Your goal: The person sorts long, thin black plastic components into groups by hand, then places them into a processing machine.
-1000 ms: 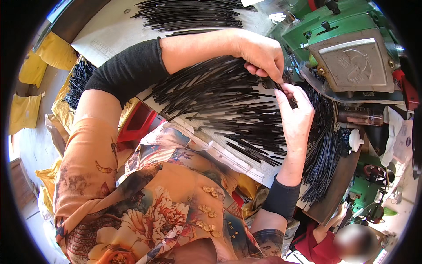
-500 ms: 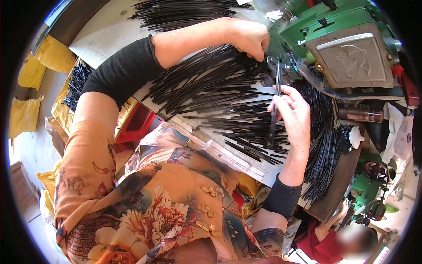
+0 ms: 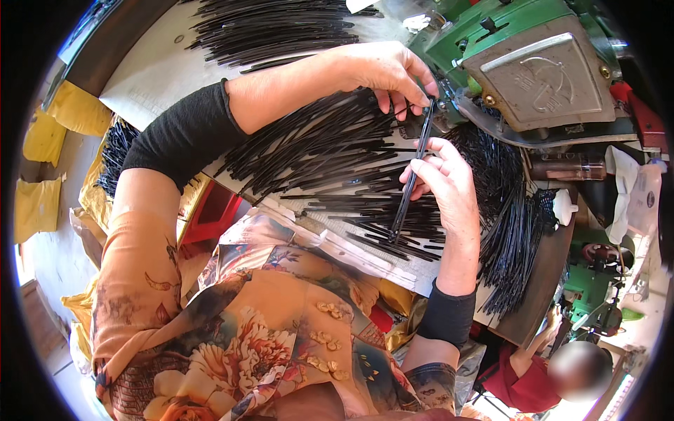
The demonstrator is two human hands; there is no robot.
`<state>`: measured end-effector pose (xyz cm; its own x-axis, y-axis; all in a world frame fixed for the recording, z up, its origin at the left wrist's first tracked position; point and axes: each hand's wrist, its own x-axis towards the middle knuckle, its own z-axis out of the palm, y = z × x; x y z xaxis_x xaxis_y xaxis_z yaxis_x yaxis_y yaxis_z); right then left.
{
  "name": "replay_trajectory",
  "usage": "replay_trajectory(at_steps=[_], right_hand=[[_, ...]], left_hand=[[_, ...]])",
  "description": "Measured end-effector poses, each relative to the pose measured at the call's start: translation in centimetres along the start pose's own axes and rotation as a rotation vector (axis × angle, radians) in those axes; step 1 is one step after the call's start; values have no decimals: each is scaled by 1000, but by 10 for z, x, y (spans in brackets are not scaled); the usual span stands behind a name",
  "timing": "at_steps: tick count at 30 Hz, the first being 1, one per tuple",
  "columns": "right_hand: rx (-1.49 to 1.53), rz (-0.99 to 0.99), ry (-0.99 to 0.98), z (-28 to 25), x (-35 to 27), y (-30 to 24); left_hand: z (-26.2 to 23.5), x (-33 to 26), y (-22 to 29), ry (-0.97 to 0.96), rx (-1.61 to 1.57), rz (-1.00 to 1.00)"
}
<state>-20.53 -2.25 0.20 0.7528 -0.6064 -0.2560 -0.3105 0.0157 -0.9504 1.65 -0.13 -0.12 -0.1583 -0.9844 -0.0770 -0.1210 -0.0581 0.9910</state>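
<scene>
My right hand (image 3: 449, 181) is closed round a long, thin black rib (image 3: 406, 200) that looks like an umbrella rib; it slants from upper right to lower left. Over its upper end, in front of the green machine, my left hand (image 3: 394, 76) pinches with thumb and forefinger, its other fingers curled loosely. A thin dark piece shows under those fingers, too small to make out. Beneath both hands, a wide heap of similar black ribs (image 3: 302, 144) lies fanned across the pale worktable (image 3: 151, 74).
The green machine (image 3: 505, 31) with a grey metal cover (image 3: 544, 77) stands at the far right. More black ribs (image 3: 274, 31) lie at the back, and a thick bundle (image 3: 509, 231) hangs at the right edge. Another person in a red top (image 3: 523, 386) sits at lower right.
My left hand has come down from beside the machine to the rib's upper end. My right hand has shifted slightly left with the rib, which now leans more.
</scene>
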Motion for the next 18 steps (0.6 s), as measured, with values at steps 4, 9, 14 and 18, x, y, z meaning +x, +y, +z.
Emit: replay_trajectory(at_steps=[4,9,14,18], right_hand=[[21,6,18,0,-1,0],[96,-4,44,2,-2,2],[145,-30,77,5,-3,4],[171,-43,88,6,-1,5]], left_hand=[[1,2,-2,-23,-68,1],[8,2,-1,-18,-112,17],[14,5,1,32,-127,52],[17,9,-3,42,-113,92]])
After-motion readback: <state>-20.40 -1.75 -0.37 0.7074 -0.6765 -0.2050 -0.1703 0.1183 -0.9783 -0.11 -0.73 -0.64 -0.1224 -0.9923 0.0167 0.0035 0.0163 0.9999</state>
